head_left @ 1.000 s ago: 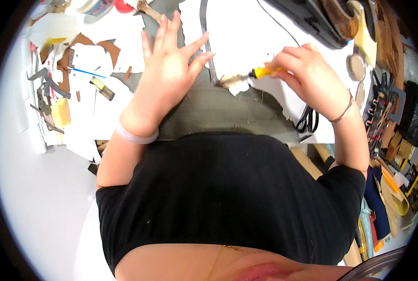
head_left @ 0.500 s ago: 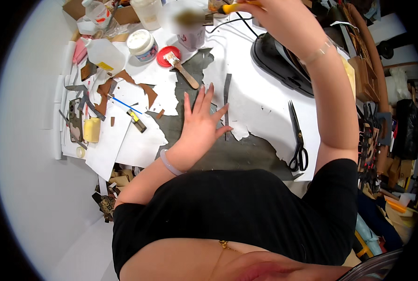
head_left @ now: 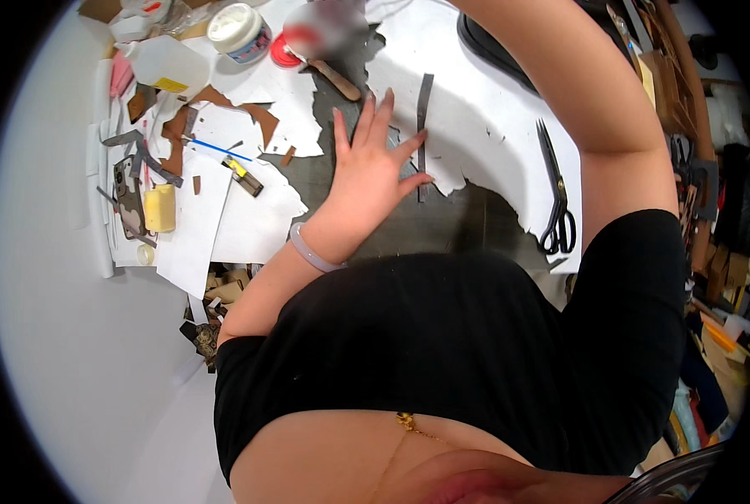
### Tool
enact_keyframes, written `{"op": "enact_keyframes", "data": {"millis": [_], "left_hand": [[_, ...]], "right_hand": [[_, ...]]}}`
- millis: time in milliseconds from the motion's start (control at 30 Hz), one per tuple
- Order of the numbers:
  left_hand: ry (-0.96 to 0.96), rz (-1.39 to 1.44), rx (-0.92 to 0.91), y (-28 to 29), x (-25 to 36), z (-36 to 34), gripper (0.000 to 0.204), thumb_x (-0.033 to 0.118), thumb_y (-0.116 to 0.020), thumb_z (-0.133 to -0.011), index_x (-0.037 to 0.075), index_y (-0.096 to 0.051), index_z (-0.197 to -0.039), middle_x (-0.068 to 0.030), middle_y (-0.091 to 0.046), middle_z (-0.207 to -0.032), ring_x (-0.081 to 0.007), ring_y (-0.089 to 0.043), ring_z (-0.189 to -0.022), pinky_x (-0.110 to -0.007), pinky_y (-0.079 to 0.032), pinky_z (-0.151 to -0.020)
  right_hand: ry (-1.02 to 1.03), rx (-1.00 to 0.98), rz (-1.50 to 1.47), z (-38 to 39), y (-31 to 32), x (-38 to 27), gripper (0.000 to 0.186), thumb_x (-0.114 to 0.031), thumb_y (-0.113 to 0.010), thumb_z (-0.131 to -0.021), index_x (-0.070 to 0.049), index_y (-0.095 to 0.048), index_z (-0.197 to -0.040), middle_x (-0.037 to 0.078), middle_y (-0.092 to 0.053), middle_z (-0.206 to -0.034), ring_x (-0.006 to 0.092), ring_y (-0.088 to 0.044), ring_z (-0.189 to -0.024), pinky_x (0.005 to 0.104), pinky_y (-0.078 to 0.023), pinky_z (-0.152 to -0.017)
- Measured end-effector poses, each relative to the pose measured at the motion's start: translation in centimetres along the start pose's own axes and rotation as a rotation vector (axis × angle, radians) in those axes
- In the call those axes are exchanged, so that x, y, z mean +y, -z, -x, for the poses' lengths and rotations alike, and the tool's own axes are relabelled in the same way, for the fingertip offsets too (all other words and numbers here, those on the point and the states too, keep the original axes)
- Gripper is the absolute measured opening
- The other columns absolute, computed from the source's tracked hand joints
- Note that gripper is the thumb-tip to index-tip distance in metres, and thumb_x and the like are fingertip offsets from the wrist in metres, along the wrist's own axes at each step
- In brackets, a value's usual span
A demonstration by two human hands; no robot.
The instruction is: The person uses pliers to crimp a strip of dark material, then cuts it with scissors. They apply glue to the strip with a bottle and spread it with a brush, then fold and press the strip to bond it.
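Note:
My left hand (head_left: 366,172) lies flat with spread fingers on the dark grey worktop (head_left: 425,231) and the torn edge of white paper. Its thumb and index finger touch or nearly touch a narrow dark grey strip (head_left: 423,126). Beyond the fingertips rests a wooden-handled brush (head_left: 338,80), its head by a red lid (head_left: 284,52). My right forearm (head_left: 589,92) reaches past the top edge, so the right hand is out of sight. Below that arm lie black-handled scissors (head_left: 556,202), closed, on white paper (head_left: 492,109).
A white tub (head_left: 240,35) and a translucent jug (head_left: 169,67) stand at the far left. Brown scraps (head_left: 261,124), a lighter (head_left: 242,176), a yellow block (head_left: 160,207) and a phone (head_left: 128,195) lie nearer. A black machine base (head_left: 497,50) is at the far right.
My right hand, with a yellow-handled tool in it, has gone out of view past the top edge. The whole view has shifted, and the left hand stays flat by the strip.

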State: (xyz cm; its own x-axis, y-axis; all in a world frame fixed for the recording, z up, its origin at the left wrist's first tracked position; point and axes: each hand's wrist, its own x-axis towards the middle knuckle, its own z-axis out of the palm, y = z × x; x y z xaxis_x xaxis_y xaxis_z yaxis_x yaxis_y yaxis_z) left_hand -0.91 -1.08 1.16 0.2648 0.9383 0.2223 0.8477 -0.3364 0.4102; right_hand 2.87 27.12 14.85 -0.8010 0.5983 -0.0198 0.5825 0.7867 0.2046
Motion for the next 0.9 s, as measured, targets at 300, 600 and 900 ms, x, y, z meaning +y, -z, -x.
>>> {"op": "enact_keyframes", "data": {"millis": [300,600,900], "left_hand": [[-0.057,0.059,-0.057,-0.8,-1.0,-0.7,0.059,0.047,-0.083,-0.077,0.027,-0.071,-0.131,-0.0208,-0.033,-0.162,-0.0429,-0.027,-0.152,-0.073,-0.014,-0.118],[-0.094,0.103,-0.083,0.1,-1.7,-1.0,0.06,0.044,-0.087,-0.072,0.029,-0.073,-0.129,-0.0179,-0.034,-0.163,-0.0426,-0.034,-0.15,-0.073,-0.017,-0.117],[-0.053,0.083,-0.157,0.2,-1.9,-1.4,0.065,0.041,-0.09,-0.07,0.035,-0.071,-0.132,-0.0131,-0.032,-0.167,-0.0434,-0.029,-0.152,-0.074,-0.016,-0.118]], "right_hand": [[-0.019,0.636,-0.445,11.0,1.1,-0.5,0.023,-0.023,-0.069,-0.094,-0.003,-0.072,-0.105,0.013,-0.07,-0.098,0.0334,-0.068,-0.093,0.0422,-0.054,-0.084],[0.028,0.067,-0.97,22.6,-9.6,-1.4,0.027,-0.01,-0.081,-0.082,-0.011,-0.074,-0.109,0.008,-0.064,-0.106,0.0281,-0.061,-0.104,0.0377,-0.05,-0.094],[0.093,0.044,-0.928,21.4,-12.4,-0.7,0.017,-0.011,-0.08,-0.081,-0.012,-0.077,-0.097,0.008,-0.061,-0.1,0.0275,-0.06,-0.099,0.0378,-0.049,-0.089]]}}
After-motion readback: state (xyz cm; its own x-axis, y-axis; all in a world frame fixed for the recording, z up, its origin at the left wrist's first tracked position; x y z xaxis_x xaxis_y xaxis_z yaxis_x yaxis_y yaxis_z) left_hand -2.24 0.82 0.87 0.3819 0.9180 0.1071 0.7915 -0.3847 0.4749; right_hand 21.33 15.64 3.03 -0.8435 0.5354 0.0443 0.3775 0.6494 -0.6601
